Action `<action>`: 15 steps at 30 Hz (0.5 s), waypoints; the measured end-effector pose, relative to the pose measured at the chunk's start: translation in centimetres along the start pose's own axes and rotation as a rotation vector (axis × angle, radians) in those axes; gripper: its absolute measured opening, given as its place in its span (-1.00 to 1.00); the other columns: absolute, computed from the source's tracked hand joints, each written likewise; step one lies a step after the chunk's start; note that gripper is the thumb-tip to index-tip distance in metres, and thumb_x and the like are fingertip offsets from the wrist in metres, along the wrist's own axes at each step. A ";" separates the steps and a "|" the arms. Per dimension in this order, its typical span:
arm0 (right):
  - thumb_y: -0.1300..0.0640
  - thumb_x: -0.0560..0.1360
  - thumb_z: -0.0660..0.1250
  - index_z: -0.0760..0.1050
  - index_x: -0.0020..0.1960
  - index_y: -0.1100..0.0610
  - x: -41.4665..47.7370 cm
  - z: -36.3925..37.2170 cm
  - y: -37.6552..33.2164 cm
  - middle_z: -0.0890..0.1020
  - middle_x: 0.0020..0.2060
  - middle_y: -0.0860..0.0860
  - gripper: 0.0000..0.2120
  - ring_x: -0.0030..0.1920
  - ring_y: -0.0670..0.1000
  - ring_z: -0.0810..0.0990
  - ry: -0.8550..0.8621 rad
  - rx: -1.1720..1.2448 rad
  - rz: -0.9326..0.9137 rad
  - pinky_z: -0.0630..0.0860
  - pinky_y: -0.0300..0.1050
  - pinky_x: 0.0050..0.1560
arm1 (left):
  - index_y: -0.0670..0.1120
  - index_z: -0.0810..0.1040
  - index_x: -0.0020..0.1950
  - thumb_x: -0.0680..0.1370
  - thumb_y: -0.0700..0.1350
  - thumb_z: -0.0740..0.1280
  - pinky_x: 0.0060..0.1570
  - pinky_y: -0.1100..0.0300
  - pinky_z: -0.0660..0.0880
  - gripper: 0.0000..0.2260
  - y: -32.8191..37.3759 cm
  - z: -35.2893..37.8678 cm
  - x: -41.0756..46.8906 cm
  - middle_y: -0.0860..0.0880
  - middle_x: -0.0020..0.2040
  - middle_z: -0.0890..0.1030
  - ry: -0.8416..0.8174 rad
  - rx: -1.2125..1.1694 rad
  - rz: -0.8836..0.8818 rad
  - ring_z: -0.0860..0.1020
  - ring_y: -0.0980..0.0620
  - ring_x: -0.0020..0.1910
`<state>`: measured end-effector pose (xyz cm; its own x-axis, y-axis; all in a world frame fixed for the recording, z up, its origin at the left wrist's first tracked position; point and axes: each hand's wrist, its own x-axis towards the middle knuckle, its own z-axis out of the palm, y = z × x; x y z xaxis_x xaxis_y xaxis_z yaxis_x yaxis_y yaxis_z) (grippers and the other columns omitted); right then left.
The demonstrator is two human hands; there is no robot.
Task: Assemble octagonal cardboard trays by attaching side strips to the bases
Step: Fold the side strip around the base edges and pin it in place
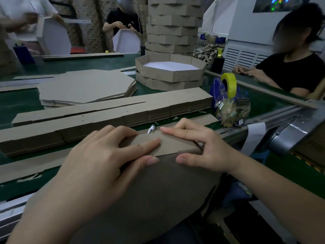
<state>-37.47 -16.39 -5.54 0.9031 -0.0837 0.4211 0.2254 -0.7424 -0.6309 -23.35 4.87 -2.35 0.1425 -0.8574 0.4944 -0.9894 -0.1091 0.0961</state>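
At lower centre of the frame, a side strip (168, 145) is being seated along one edge of an octagonal base (158, 191), near the table (21, 103). The left hand (98, 161) and right hand (198, 148) each pinch the strip to the base, forefingers above and thumbs below. The next step is probably folding the strip round the neighbouring edge.

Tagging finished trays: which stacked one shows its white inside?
The top tray of the short stack, in front of the tall tower: it alone is uncovered, white floor visible; the rest sit under others.
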 end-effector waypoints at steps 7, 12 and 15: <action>-0.04 0.56 0.22 0.51 0.24 -0.07 0.5 -3.8 1.4 0.56 0.02 -0.03 -0.72 0.02 -0.11 0.53 0.305 0.025 0.173 0.48 -0.20 0.07 | 0.17 0.57 0.25 0.57 0.25 0.07 -0.19 -0.09 0.53 -0.59 -0.6 1.1 0.2 -0.02 0.04 0.58 0.016 -0.038 0.009 0.54 -0.10 -0.10; 0.03 0.55 0.29 0.59 -0.08 0.03 0.3 -12.2 6.6 0.59 0.08 0.06 -0.87 -0.02 -0.04 0.52 0.979 -0.369 0.661 0.39 -0.17 -0.03 | 0.18 0.55 0.26 0.57 0.26 0.04 -0.18 -0.13 0.52 -0.58 -0.7 1.3 0.4 -0.07 0.03 0.59 -0.006 -0.047 0.006 0.55 -0.18 -0.10; -0.04 0.54 0.24 0.60 -0.05 0.19 -0.2 -14.9 9.3 0.57 -0.07 0.07 -0.69 -0.04 0.17 0.56 0.896 -0.338 1.038 0.32 -0.10 -0.12 | 0.18 0.55 0.26 0.58 0.26 0.03 -0.19 -0.14 0.52 -0.58 -0.7 1.5 0.4 -0.07 0.03 0.58 -0.008 -0.050 0.009 0.54 -0.18 -0.10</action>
<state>-41.05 -33.20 -1.81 0.0380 -0.9760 0.2143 -0.6021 -0.1935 -0.7746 -22.69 3.88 -3.51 0.1330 -0.8623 0.4886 -0.9879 -0.0760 0.1348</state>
